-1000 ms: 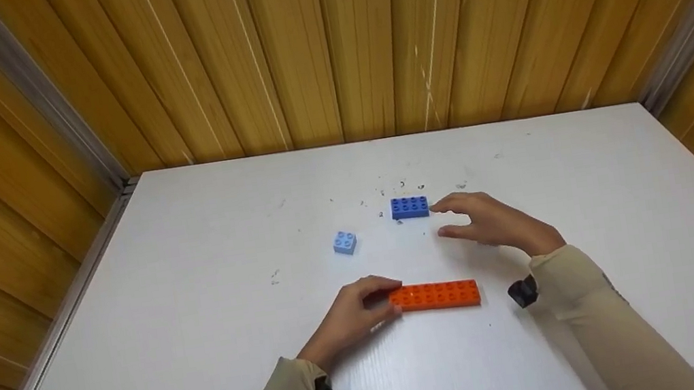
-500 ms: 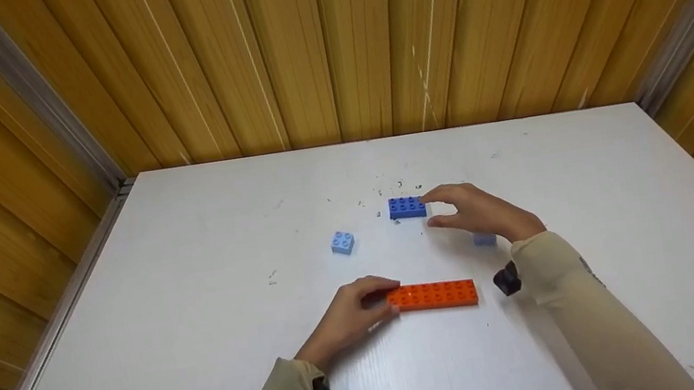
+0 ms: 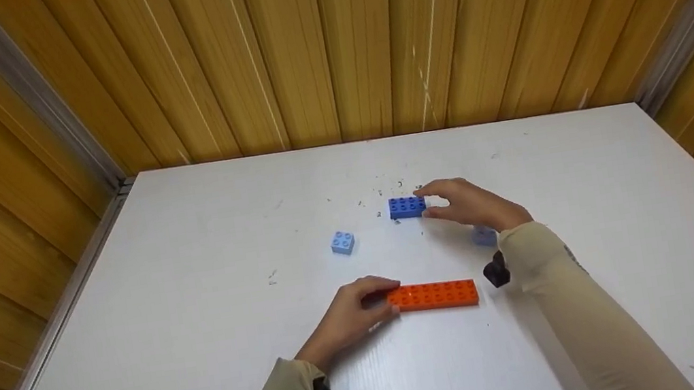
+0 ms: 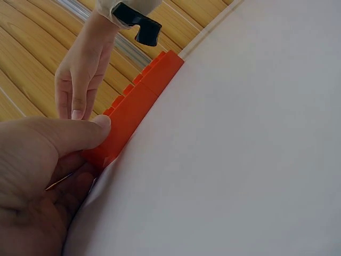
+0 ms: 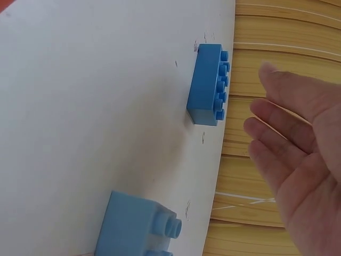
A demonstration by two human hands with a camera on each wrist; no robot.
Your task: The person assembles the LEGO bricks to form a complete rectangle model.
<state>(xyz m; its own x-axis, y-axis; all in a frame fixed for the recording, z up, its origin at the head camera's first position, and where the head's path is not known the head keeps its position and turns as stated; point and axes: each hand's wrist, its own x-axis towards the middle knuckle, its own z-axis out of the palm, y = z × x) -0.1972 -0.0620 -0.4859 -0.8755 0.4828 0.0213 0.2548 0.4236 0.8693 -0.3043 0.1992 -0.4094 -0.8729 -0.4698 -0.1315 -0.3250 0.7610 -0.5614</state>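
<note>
My left hand [image 3: 350, 315] pinches the left end of a long orange studded toy brick [image 3: 438, 295], which lies flat on the white table. A seam crosses the side of this orange brick [image 4: 138, 101] in the left wrist view. My right hand [image 3: 470, 202] is over the right end of a blue eight-stud toy brick [image 3: 405, 207], thumb and fingers parted. The right wrist view shows these fingers [image 5: 274, 112] spread apart, with a gap between them and the blue brick [image 5: 205, 80].
One light blue four-stud brick [image 3: 342, 242] sits left of the blue brick. Another light blue brick [image 3: 484, 236] is partly hidden beneath my right wrist. Wood-patterned walls [image 3: 325, 47] border the white table [image 3: 191, 259] at the back and sides.
My right hand has moved left and slightly farther back, closer over the blue brick. The light blue brick under its wrist has come into view. My left hand stays on the orange brick.
</note>
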